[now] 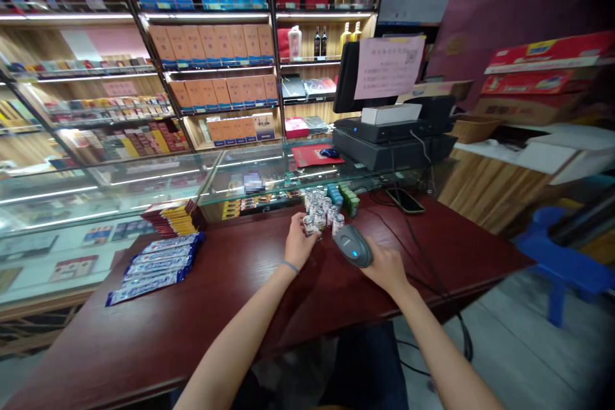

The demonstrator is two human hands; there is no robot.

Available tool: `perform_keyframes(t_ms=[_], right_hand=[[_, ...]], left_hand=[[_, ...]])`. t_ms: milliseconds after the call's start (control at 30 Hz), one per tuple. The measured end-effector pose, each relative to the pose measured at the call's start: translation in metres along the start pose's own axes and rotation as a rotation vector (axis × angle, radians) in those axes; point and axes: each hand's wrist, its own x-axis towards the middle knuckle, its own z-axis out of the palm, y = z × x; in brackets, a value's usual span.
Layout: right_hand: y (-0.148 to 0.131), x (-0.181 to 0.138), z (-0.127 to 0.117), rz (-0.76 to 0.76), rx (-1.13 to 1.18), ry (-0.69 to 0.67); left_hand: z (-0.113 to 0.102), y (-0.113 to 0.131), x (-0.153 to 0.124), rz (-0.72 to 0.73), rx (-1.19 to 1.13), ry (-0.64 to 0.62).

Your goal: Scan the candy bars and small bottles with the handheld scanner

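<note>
My right hand (388, 267) is wrapped around the handle of a grey barcode scanner (353, 247), which has a blue light lit on top. The scanner's head points toward a cluster of small clear jars (338, 224) with silvery lids. At the cluster's near left corner, the fingers of my left hand (298, 243) close around one small jar (309, 225); that jar seems to stand on the table. Right behind the jars are blue small containers (335, 195) and green small containers (349, 200), standing in rows.
On the dark red table (230, 314), blue-white packets (154, 267) lie fanned beside stacked red and yellow packs (175, 218). A phone (406, 200) and cables lie at right. Behind stand a glass counter (250, 173), a monitor (348, 80) and stocked shelves. A blue stool (567, 256) stands right.
</note>
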Motion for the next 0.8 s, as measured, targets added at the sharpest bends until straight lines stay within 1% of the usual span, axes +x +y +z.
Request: perform_keyframes(t_ms=[133, 300, 500, 633, 700, 800], right_hand=[[0.019, -0.007, -0.005, 0.036, -0.044, 0.031], [0.022, -0.009, -0.006, 0.048, -0.044, 0.037], [0.021, -0.009, -0.004, -0.001, -0.031, 0.047], [0.019, -0.008, -0.005, 0.0, -0.024, 0.051], [0.016, -0.007, -0.006, -0.008, -0.022, 0.052], [0.008, -0.002, -0.005, -0.03, -0.022, 0.063]], left_hand=[[0.025, -0.013, 0.001, 0.092, 0.086, 0.039], [0.038, -0.024, 0.003, 0.094, 0.093, 0.019], [0.042, -0.025, 0.0, 0.078, 0.141, 0.024], [0.043, -0.026, -0.001, 0.068, 0.1, 0.022], [0.04, -0.026, -0.002, 0.051, 0.068, 0.023], [0.028, -0.023, -0.003, 0.032, 0.065, 0.023]])
